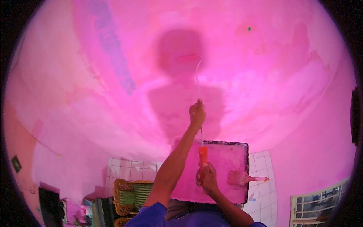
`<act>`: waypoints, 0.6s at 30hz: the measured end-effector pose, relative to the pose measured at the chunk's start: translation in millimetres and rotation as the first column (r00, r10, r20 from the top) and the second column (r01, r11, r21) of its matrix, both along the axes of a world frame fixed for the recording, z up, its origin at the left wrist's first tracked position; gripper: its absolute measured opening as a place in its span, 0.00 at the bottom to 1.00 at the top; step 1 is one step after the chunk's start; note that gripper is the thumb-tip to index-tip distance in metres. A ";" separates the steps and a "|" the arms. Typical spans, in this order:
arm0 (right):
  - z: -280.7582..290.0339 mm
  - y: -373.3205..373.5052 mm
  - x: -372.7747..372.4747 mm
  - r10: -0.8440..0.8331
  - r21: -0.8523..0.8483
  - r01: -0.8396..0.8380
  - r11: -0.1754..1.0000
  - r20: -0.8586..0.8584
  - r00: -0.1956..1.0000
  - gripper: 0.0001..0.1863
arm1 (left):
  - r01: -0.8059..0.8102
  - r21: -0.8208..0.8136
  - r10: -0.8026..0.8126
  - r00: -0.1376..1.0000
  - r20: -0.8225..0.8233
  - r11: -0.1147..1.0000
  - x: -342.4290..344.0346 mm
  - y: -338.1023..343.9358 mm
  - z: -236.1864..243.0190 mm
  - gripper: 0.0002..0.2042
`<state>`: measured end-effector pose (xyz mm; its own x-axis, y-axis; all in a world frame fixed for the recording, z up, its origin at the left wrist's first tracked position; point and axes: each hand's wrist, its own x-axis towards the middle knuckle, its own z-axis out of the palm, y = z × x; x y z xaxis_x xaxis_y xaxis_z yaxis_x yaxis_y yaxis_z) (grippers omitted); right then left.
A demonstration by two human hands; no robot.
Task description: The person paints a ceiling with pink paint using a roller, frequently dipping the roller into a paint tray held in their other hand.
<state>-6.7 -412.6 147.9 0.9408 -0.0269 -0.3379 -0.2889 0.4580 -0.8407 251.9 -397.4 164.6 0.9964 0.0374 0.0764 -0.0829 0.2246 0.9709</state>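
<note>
A paint roller [188, 57] with a pink sleeve rests against, or very close to, the pink wall [242, 75], inside the shadow of my head. Its thin metal rod [197, 77] runs down toward me. My left hand [197, 112] is closed round that rod partway along. Lower down, my right hand [207, 178] grips the orange handle [203, 153]. Below the wall lies a wide, black-edged paint tray [227, 157] coated in pink. A paintbrush [240, 178] with pink-stained bristles lies across the tray's right edge, its handle sticking out.
White floor tiles [261, 162] show beside the tray. An ornate wooden chair [119, 196] with green striped upholstery stands at lower left, near a dark panel [49, 202]. A barred window [321, 206] is at lower right. A bluish streak [113, 45] marks the wall's upper left.
</note>
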 end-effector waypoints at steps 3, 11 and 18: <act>-3.6 -6.5 9.0 -0.011 -0.009 0.011 1.000 0.045 0.999 0.15 | 0.041 -0.047 -0.036 0.995 0.095 0.998 -9.7 -6.1 29.8 0.21; 53.7 5.5 55.6 0.024 -0.018 -0.020 1.000 0.248 0.968 0.15 | 0.035 0.014 -0.037 0.985 0.169 0.999 27.4 15.2 133.9 0.22; 4.3 -6.5 29.3 -0.021 -0.052 0.026 0.998 0.089 0.996 0.14 | 0.014 0.114 -0.031 0.988 0.150 0.993 11.8 -3.2 50.4 0.23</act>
